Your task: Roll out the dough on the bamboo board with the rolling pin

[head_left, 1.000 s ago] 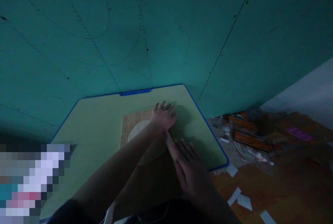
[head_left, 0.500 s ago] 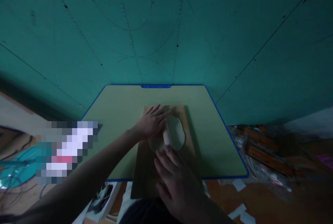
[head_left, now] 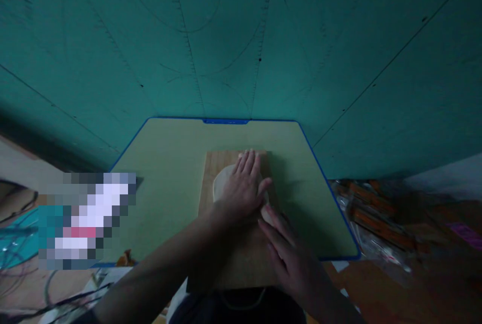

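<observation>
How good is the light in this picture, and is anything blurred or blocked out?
Head view: dim all over, the wooden board darker at its near end; head view: shadows on the table right of the board; head view: coarse blocks hide a patch at left, clutter at right looks soft and murky.

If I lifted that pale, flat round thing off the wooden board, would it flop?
The pale round sheet would probably flop, since it looks thin. It seems unlikely to roll or tip, because it lies flat on the wooden board. Still, the left hand covers much of it.
</observation>
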Motion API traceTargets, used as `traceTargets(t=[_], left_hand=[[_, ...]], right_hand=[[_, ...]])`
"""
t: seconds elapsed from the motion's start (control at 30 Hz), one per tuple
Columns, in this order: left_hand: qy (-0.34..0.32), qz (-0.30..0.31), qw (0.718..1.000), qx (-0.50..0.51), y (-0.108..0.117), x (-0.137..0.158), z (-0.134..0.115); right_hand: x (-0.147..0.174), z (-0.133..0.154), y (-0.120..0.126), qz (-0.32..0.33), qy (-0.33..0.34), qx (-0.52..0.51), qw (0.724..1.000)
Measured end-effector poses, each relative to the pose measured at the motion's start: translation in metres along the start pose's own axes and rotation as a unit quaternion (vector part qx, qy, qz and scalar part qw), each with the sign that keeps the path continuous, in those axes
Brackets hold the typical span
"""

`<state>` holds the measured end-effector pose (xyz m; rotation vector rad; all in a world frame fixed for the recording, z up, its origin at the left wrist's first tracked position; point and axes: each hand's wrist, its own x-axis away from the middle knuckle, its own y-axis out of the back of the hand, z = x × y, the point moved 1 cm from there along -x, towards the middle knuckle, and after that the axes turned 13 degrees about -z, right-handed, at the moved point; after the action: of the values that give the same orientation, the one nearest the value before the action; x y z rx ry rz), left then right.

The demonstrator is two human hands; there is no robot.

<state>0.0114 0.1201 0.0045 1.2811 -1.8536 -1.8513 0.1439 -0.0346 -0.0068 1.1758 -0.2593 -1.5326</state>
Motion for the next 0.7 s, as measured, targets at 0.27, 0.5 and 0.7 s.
traceTargets(t=[0.27, 0.5, 0.7], left_hand=[[0.033, -0.032, 0.995, -0.094, 0.036, 0.121, 0.040], [0.044, -0.031, 0.993, -0.103, 0.035, 0.109, 0.034], [0.001, 0.009, 0.997, -0.083, 0.018, 0.074, 0.001]], right_hand=[[0.012, -0.003, -0.009, -0.029, -0.039, -0.026, 0.998], [0.011, -0.002, -0.009, -0.050, -0.056, -0.038, 0.996], [0.028, -0.016, 0.002, -0.174, -0.135, -0.043, 0.975]])
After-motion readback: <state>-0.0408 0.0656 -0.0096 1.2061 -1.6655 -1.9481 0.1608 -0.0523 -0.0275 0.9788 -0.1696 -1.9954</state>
